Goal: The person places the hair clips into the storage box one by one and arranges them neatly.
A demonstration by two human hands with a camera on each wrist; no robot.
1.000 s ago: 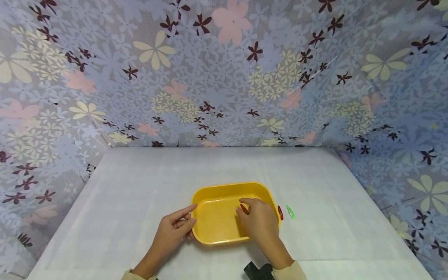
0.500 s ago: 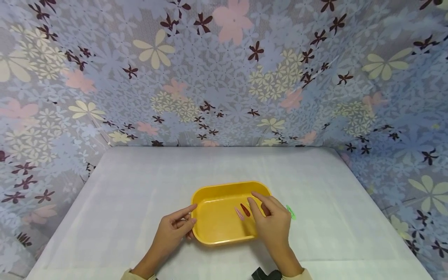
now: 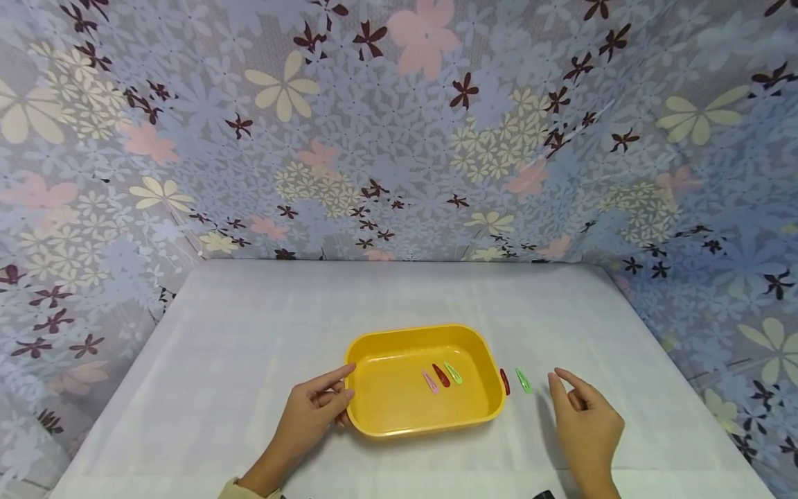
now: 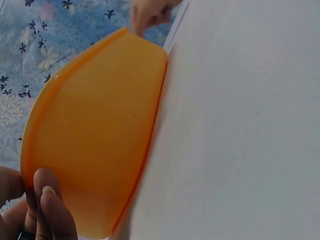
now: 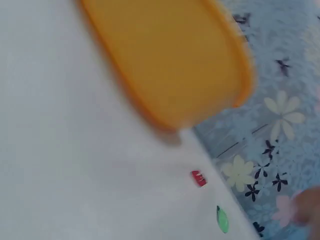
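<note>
My left hand (image 3: 312, 416) grips the left rim of a yellow tray (image 3: 399, 428); its fingertips (image 4: 47, 192) lie against the outer wall in the left wrist view. Inside the tray, right of its middle, are a pink hair clip (image 3: 431, 382), a red clip (image 3: 441, 375) and a light green clip (image 3: 453, 373). Another red clip (image 3: 505, 382) lies on the cloth close by the tray's right side, with a green clip (image 3: 523, 380) to its right. Right of both, my right hand (image 3: 587, 430) hovers with nothing between its relaxed thumb and index finger.
A white cloth (image 3: 262, 312) covers the table. Floral fabric (image 3: 399, 138) hangs behind it and along both sides. A dark object (image 3: 544, 495) shows at the bottom edge by the right wrist.
My right hand has moved out of the tray to the right, past the two outer clips. All three clips inside now show fully. My left hand keeps its place on the rim.
</note>
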